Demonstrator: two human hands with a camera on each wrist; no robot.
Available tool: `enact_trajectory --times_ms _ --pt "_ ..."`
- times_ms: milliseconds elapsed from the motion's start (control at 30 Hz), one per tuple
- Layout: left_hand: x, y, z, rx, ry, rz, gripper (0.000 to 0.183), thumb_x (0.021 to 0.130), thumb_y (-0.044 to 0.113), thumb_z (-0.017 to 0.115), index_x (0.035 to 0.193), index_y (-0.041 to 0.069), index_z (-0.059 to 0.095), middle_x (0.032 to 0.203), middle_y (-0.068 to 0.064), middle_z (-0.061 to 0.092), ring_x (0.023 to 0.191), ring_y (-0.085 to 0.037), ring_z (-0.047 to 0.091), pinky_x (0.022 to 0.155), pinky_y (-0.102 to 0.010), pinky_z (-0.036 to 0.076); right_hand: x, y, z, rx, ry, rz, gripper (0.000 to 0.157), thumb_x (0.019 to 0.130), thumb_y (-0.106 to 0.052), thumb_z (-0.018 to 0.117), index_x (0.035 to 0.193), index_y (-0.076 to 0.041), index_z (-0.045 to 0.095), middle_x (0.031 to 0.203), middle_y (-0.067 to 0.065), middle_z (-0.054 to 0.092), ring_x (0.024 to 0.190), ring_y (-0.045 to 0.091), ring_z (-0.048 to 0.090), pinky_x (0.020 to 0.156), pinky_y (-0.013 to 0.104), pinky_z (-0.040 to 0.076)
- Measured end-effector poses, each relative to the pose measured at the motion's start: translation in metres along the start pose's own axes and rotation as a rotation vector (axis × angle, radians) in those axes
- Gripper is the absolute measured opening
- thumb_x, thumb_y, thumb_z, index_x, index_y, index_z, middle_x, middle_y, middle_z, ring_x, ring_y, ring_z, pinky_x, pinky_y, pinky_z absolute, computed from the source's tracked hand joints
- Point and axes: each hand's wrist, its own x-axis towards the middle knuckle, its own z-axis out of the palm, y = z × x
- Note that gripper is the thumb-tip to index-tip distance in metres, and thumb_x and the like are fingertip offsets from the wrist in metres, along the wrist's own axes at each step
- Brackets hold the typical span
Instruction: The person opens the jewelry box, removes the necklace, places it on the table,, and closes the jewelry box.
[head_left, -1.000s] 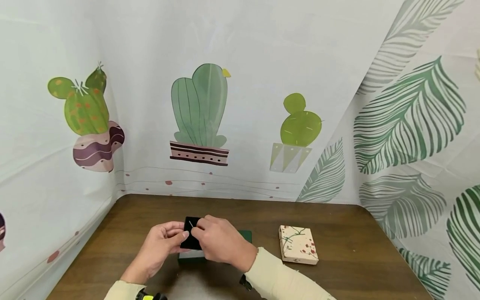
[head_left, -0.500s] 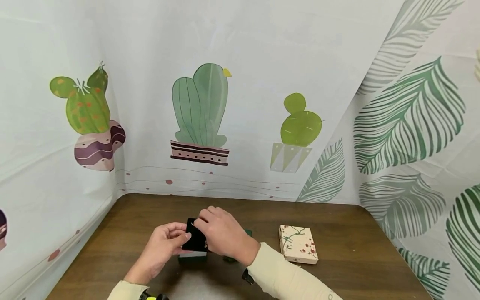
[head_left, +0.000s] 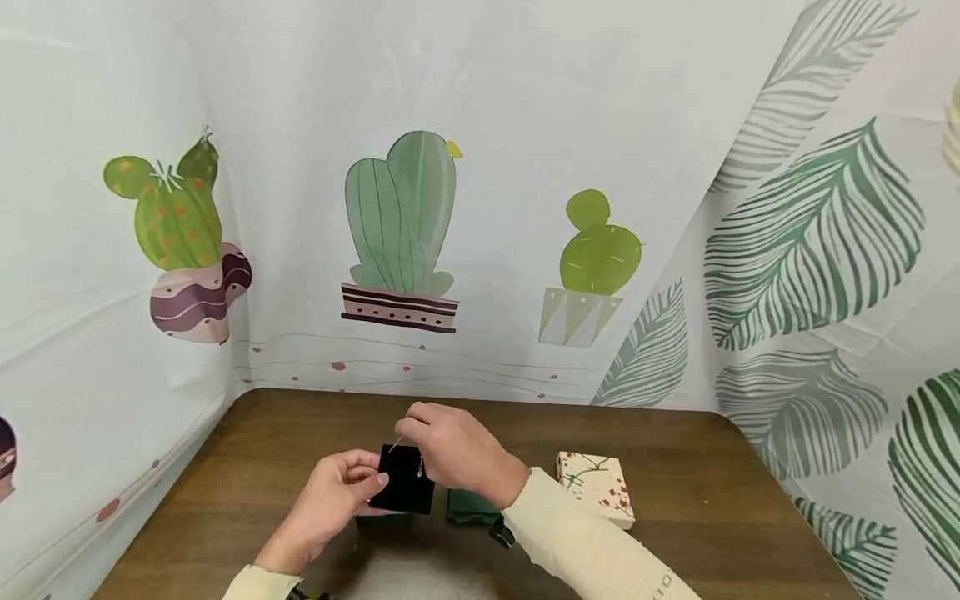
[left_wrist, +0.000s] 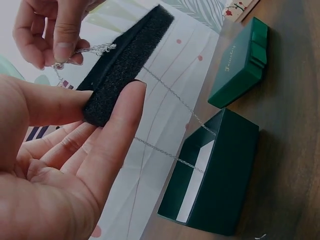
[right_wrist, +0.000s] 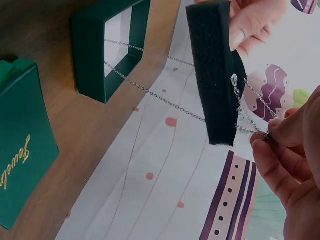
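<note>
My left hand [head_left: 330,498] pinches a black foam jewelry pad [head_left: 403,485] between thumb and fingers, holding it tilted above the table. To its right, my right hand [head_left: 453,448] pinches part of a silver chain necklace [right_wrist: 170,103] with thumb and index finger. In the right wrist view, its clasp end dangles by the pad's face, near those fingertips. Two strands run from behind the pad down into an open green box base [left_wrist: 225,175] with a white inside. The green lid [left_wrist: 240,65], lettered in gold, lies beside the base.
A cream box [head_left: 596,490] with a red flower and branch print sits on the brown wooden table [head_left: 712,500], right of my right forearm. A white cloth [head_left: 510,167] printed with cacti and leaves hangs behind and at both sides.
My right hand has risen and moved right off the pad, drawing the chain away from its surface. The left hand and pad have shifted slightly right; more of the pad's face shows.
</note>
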Motion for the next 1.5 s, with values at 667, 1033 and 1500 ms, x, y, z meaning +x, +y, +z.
enact_trajectory --times_ms 667,1033,1500 --pt "-0.005 -0.009 0.002 0.125 -0.003 -0.035 0.03 0.099 0.001 0.064 0.121 -0.017 0.054 0.095 -0.006 0.067 0.085 -0.013 0.067 0.075 -0.042 0.066 0.003 0.011 -0.009 0.047 0.023 0.009 0.027 0.089 0.01 0.066 0.101 -0.013 0.076 0.096 -0.002 0.069 0.084 0.007 0.069 0.076 0.015 0.057" --pt "-0.008 -0.013 0.002 0.135 -0.034 -0.022 0.029 0.098 0.0 0.065 0.119 -0.017 0.056 0.097 -0.009 0.067 0.084 -0.012 0.065 0.073 -0.041 0.066 0.005 0.017 -0.017 0.051 0.048 0.008 0.026 0.087 0.012 0.067 0.098 -0.01 0.075 0.094 0.0 0.068 0.079 0.008 0.067 0.071 0.015 0.056" --pt "-0.012 -0.018 0.002 0.14 -0.059 -0.002 0.028 0.097 -0.001 0.064 0.116 -0.018 0.054 0.1 -0.013 0.068 0.085 -0.013 0.065 0.072 -0.041 0.066 0.009 0.021 -0.024 0.069 0.058 0.021 0.026 0.09 0.013 0.064 0.096 -0.01 0.075 0.096 0.0 0.069 0.083 0.009 0.07 0.074 0.017 0.058"
